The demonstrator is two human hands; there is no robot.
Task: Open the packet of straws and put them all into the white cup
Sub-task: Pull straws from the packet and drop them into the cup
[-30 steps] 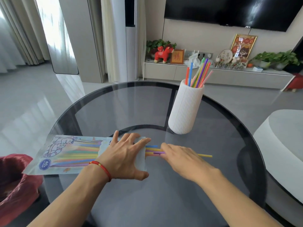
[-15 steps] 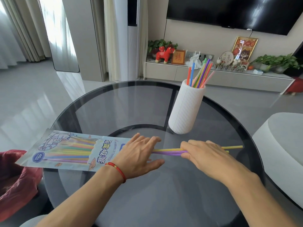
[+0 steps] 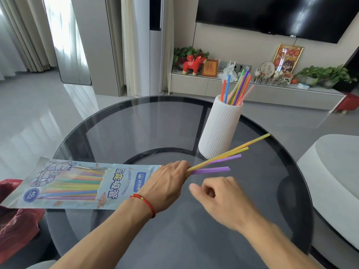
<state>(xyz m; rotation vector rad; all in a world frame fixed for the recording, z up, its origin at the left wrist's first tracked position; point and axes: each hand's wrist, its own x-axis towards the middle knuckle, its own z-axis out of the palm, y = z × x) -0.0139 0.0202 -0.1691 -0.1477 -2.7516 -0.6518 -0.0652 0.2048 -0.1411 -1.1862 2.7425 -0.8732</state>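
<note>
1. Fingers (image 3: 182, 166) of the left hand (image 3: 165, 183) curl round a small bunch of loose straws (image 3: 223, 159), yellow and purple, gripping them at one end right at the mouth of the packet (image 3: 77, 183)
2. From those fingers the loose straws fan out to the right and away, their far ends raised and spread apart; the longest yellow one passes in front of the base of the white cup (image 3: 220, 129)
3. Right hand (image 3: 221, 197) hovers just right of and nearer than the left fingers, blurred, its fingers (image 3: 196, 188) loosely curled and holding nothing, apart from the straws
4. Behind the left fingers, to their left, the packet lies flat on the table (image 3: 155, 129), with many coloured straws showing through its clear part
5. Beyond and to the right of both hands the white cup stands upright on the table, ribbed, with straws in the cup (image 3: 236, 88) leaning out of its top
6. A red cord bracelet (image 3: 144, 203) circles the left wrist
</note>
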